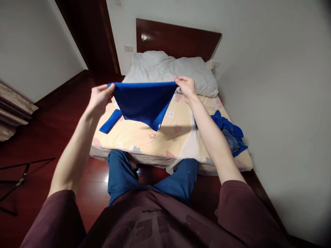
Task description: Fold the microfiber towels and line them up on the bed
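A blue cloth (147,101) hangs stretched between my two hands above the bed, its top edge pulled straight and its lower edge sagging. My left hand (101,97) pinches the upper left corner. The upper right corner is gripped between the thumb and fingers of my right hand (186,86). A small white tag shows near the cloth's bottom right corner. On the bed at left lies a flat, folded blue cloth (111,121). Over at the right, partly behind my right forearm, is a crumpled pile of blue cloths (229,125) with a greyer blue piece in it.
The bed (139,141) has a yellow patterned sheet, grey pillows (193,70) and a dark wooden headboard (176,39). A wall runs along its right side. Black stand legs (23,179) rest on the floor at left, below a curtain (15,112).
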Action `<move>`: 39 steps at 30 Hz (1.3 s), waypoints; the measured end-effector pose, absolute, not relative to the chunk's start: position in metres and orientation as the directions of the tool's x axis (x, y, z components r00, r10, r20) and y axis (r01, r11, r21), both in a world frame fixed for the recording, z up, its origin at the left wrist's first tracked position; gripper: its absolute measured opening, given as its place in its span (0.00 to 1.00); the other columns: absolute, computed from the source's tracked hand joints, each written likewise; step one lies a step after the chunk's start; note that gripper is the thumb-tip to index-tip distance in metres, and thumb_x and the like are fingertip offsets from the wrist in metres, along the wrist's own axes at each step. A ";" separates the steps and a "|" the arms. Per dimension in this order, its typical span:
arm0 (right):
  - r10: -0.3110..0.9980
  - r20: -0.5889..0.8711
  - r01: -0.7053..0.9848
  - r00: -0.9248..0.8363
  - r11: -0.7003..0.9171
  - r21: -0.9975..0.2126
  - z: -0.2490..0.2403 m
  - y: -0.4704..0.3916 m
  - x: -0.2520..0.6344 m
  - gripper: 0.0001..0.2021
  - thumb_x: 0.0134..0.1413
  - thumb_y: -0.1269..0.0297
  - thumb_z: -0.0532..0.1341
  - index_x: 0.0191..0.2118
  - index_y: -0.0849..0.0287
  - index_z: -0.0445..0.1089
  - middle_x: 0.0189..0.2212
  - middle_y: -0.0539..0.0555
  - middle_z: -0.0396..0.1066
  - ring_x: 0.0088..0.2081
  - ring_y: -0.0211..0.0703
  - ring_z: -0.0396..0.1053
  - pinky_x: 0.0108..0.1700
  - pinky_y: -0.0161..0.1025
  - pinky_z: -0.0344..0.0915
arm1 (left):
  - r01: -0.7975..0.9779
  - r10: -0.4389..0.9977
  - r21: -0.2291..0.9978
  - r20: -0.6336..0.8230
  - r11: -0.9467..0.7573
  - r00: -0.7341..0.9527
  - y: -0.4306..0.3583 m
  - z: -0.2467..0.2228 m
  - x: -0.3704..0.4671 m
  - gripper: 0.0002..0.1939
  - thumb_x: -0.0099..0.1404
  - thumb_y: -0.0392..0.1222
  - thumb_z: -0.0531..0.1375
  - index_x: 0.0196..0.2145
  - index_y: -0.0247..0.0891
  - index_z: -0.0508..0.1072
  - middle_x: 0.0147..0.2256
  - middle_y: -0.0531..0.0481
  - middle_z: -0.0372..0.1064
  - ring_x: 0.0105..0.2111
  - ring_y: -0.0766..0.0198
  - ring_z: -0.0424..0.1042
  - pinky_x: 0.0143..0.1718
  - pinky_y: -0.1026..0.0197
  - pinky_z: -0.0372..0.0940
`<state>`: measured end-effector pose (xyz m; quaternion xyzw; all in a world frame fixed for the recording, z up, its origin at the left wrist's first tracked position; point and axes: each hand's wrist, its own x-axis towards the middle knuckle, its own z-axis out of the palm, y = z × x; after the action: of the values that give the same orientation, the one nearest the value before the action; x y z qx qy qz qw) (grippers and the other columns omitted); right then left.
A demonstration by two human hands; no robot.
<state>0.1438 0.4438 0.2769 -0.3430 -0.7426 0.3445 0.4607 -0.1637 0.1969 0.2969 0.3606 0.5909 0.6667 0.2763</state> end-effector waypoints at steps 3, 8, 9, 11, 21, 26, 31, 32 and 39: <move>0.815 0.460 0.095 -0.352 0.520 -0.849 0.287 0.431 0.156 0.29 0.55 0.35 0.64 0.46 0.59 0.73 0.40 0.53 0.76 0.44 0.43 0.76 0.41 0.37 0.71 | 0.106 0.805 0.958 0.282 -0.267 -0.522 0.196 0.311 -0.167 0.19 0.76 0.38 0.53 0.27 0.25 0.66 0.21 0.60 0.54 0.22 0.83 0.61 0.32 0.75 0.51; 0.780 0.509 -0.063 -0.364 0.525 -0.849 0.297 0.403 0.166 0.29 0.41 0.45 0.77 0.45 0.56 0.71 0.40 0.52 0.78 0.45 0.45 0.76 0.46 0.42 0.74 | 0.066 0.783 0.914 0.379 -0.400 -0.494 0.203 0.306 -0.178 0.20 0.62 0.44 0.72 0.23 0.35 0.67 0.19 0.59 0.56 0.21 0.76 0.53 0.21 0.66 0.48; 0.779 0.516 -0.069 -0.356 0.529 -0.846 0.299 0.398 0.167 0.28 0.42 0.47 0.78 0.45 0.56 0.71 0.40 0.52 0.78 0.44 0.45 0.76 0.47 0.42 0.75 | 0.067 0.781 0.909 0.390 -0.412 -0.487 0.205 0.304 -0.181 0.18 0.63 0.44 0.72 0.24 0.35 0.68 0.19 0.59 0.56 0.21 0.75 0.53 0.21 0.66 0.48; 0.784 0.517 -0.065 -0.344 0.530 -0.846 0.300 0.391 0.170 0.26 0.43 0.50 0.78 0.44 0.56 0.71 0.40 0.52 0.78 0.44 0.46 0.76 0.46 0.44 0.75 | 0.074 0.786 0.909 0.394 -0.411 -0.476 0.206 0.300 -0.184 0.15 0.63 0.44 0.71 0.27 0.34 0.71 0.19 0.59 0.58 0.22 0.74 0.53 0.23 0.65 0.50; 0.893 0.328 -0.025 -0.306 0.337 -0.941 0.275 0.339 0.218 0.28 0.35 0.50 0.80 0.41 0.56 0.74 0.34 0.50 0.78 0.36 0.41 0.76 0.36 0.37 0.74 | 0.149 0.844 0.942 0.335 -0.301 -0.418 0.175 0.285 -0.167 0.19 0.59 0.50 0.73 0.34 0.28 0.78 0.23 0.53 0.66 0.25 0.73 0.61 0.27 0.65 0.58; 0.962 0.092 -0.056 -0.257 0.080 -0.995 0.248 0.275 0.265 0.28 0.29 0.49 0.81 0.37 0.58 0.76 0.28 0.49 0.75 0.27 0.35 0.71 0.32 0.33 0.70 | 0.275 0.904 0.938 0.294 -0.210 -0.311 0.128 0.261 -0.149 0.18 0.56 0.52 0.73 0.25 0.34 0.76 0.22 0.52 0.63 0.22 0.71 0.61 0.23 0.65 0.55; 0.974 -0.026 -0.033 -0.224 -0.034 -0.999 0.242 0.217 0.299 0.25 0.30 0.52 0.82 0.35 0.59 0.78 0.26 0.50 0.74 0.26 0.34 0.68 0.28 0.33 0.67 | 0.269 0.963 0.952 0.197 -0.143 -0.186 0.087 0.253 -0.126 0.20 0.60 0.53 0.69 0.19 0.37 0.72 0.24 0.49 0.62 0.22 0.68 0.59 0.20 0.63 0.52; 0.976 -0.040 -0.026 -0.215 -0.047 -0.999 0.243 0.209 0.304 0.24 0.31 0.53 0.82 0.35 0.59 0.78 0.26 0.50 0.73 0.25 0.34 0.67 0.27 0.33 0.65 | 0.252 0.970 0.959 0.175 -0.129 -0.169 0.084 0.253 -0.122 0.20 0.60 0.52 0.69 0.20 0.37 0.72 0.24 0.49 0.60 0.22 0.68 0.58 0.19 0.63 0.51; 0.972 -0.136 0.007 -0.193 -0.138 -0.990 0.246 0.217 0.308 0.25 0.33 0.56 0.82 0.39 0.59 0.79 0.24 0.49 0.71 0.24 0.33 0.65 0.23 0.30 0.60 | 0.165 0.990 0.986 0.015 0.009 -0.143 0.102 0.240 -0.123 0.19 0.59 0.52 0.69 0.21 0.38 0.71 0.25 0.51 0.57 0.21 0.70 0.54 0.19 0.62 0.49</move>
<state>0.3080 0.2168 0.2464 -0.4809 -0.5087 0.5810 0.4153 -0.1225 0.1022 0.2396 0.5031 0.5736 0.4925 0.4187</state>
